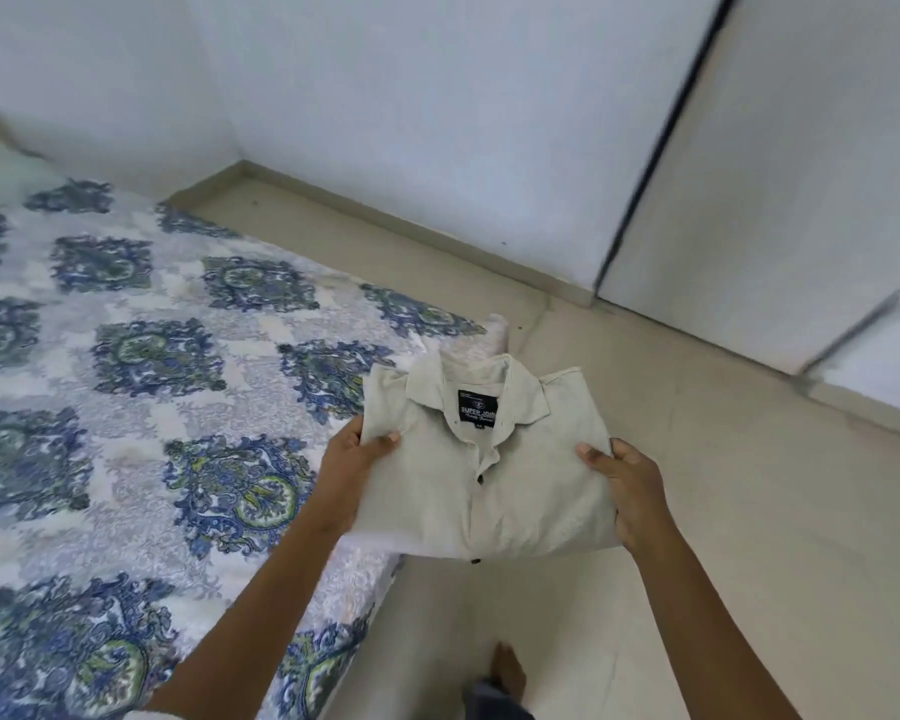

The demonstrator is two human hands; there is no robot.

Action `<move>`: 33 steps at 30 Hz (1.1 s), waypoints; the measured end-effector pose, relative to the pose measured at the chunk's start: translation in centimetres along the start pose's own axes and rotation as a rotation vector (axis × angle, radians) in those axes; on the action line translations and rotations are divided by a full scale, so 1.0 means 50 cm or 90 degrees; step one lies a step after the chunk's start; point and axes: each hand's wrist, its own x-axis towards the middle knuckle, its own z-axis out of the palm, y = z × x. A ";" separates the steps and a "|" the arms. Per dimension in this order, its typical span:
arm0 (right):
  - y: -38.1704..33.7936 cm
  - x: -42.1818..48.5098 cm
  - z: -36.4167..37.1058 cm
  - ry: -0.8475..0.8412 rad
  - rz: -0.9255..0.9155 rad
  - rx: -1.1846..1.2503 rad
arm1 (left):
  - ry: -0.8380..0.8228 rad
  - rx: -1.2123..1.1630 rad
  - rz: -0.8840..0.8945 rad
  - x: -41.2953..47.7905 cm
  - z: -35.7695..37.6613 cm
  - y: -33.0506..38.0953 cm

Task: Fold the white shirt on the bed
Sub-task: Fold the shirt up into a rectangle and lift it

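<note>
The white shirt (510, 491) is folded into a compact rectangle, collar up and away from me, with a black neck label and dark buttons showing. I hold it in the air beyond the bed's corner, over the floor. My left hand (352, 472) grips its left edge, thumb on top. My right hand (627, 491) grips its right edge the same way. The bed (141, 387), covered in a white sheet with blue and green medallions, lies to the left.
Beige tiled floor (723, 537) spreads under and right of the shirt. White walls meet in a corner at the back, and white wardrobe doors (780, 189) stand at the right. My bare foot (507, 672) shows at the bottom.
</note>
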 end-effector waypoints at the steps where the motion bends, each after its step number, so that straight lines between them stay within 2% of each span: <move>1: -0.022 0.045 0.014 -0.029 -0.004 -0.025 | 0.029 -0.016 0.004 0.017 0.007 0.000; 8: -0.097 0.344 0.155 -0.202 -0.042 -0.246 | 0.195 -0.129 -0.038 0.159 0.009 -0.041; 12: -0.091 0.512 0.245 -0.226 -0.057 -0.342 | 0.228 -0.180 -0.043 0.277 0.010 -0.071; 17: -0.085 0.673 0.342 -0.248 -0.058 -0.409 | 0.277 -0.249 -0.084 0.413 0.029 -0.094; 23: -0.068 0.847 0.434 -0.301 -0.038 -0.491 | 0.382 -0.298 -0.124 0.543 0.042 -0.144; 33: 0.037 1.050 0.525 -0.394 0.031 -0.499 | 0.553 -0.327 -0.163 0.693 0.054 -0.278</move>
